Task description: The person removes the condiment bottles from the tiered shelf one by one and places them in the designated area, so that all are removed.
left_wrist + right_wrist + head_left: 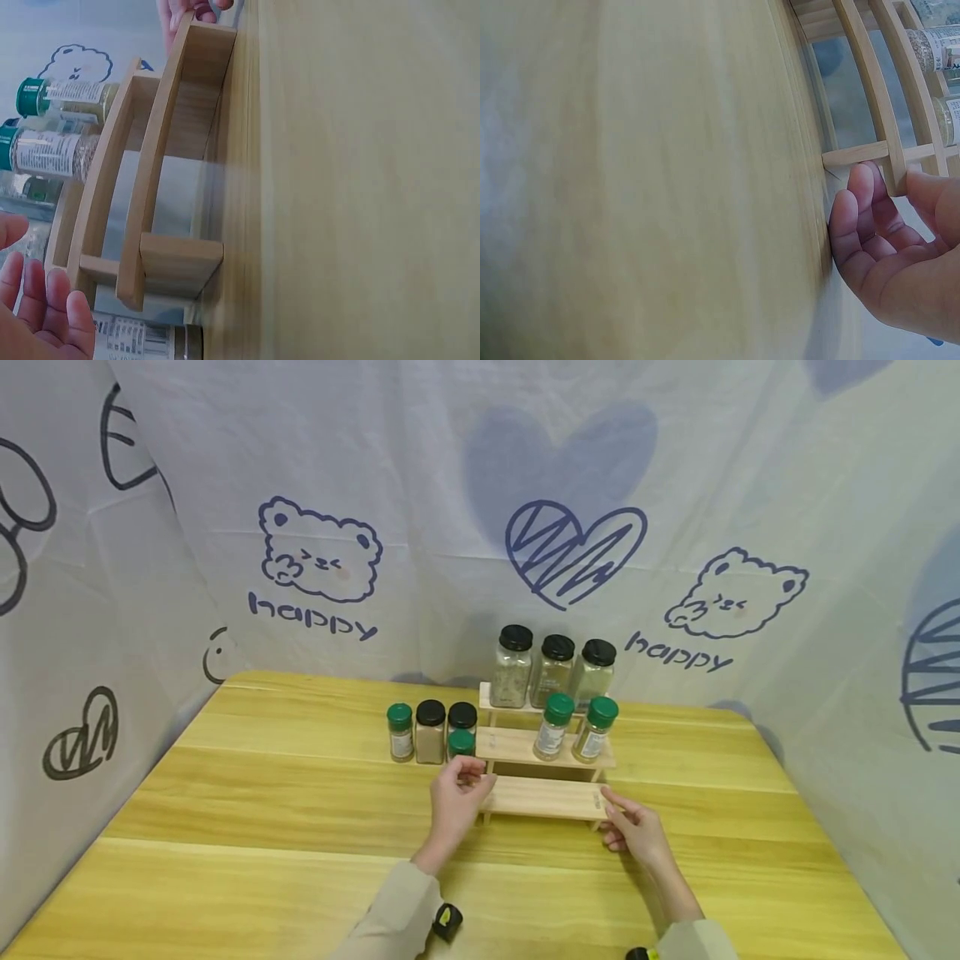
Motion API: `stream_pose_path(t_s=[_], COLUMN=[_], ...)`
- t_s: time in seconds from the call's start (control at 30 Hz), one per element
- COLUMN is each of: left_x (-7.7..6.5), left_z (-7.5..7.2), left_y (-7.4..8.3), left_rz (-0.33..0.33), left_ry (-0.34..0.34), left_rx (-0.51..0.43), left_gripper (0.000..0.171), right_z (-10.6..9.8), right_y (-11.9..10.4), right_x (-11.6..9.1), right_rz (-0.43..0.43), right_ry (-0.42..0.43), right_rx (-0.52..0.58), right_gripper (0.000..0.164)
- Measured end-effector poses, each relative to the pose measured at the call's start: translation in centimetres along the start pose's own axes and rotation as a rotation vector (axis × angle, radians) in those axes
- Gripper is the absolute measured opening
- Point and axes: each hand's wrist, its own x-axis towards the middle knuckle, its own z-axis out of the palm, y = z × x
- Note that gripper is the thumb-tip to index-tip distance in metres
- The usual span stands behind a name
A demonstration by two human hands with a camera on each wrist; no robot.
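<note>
A stepped wooden spice rack [543,797] stands on the table, its lowest tier at the front. My right hand [641,837] grips the right end of that tier; in the right wrist view, the thumb is above the board and the fingers [862,180] curl below. By the left end is my left hand [453,802]. Its loosely bent fingers [56,292] appear apart from the board in the left wrist view. Two green-capped spice jars [553,727] stand on the middle tier, towards the right. Three taller black-capped jars [512,668] fill the top tier.
Left of the rack stand a green-capped jar [401,733], two black-capped jars [431,735] and another green-capped jar [461,743], partly hidden by my left hand. The wooden table [300,793] meets a printed cloth [420,468] behind and at both sides.
</note>
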Motion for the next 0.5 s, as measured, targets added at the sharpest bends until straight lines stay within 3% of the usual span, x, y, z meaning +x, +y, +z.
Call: stream_pose_path(t_s=[0.5], left_x=[0.3], left_z=[1.4], left_y=[0.9], left_rz=[0.003], left_ry=[-0.089], left_rx=[-0.04], left_gripper=[0.015], right_z=[0.0], right_y=[0.0], right_x=[-0.1], right_rz=[0.009], right_ry=[0.01], right_rx=[-0.01], right_gripper=[0.036])
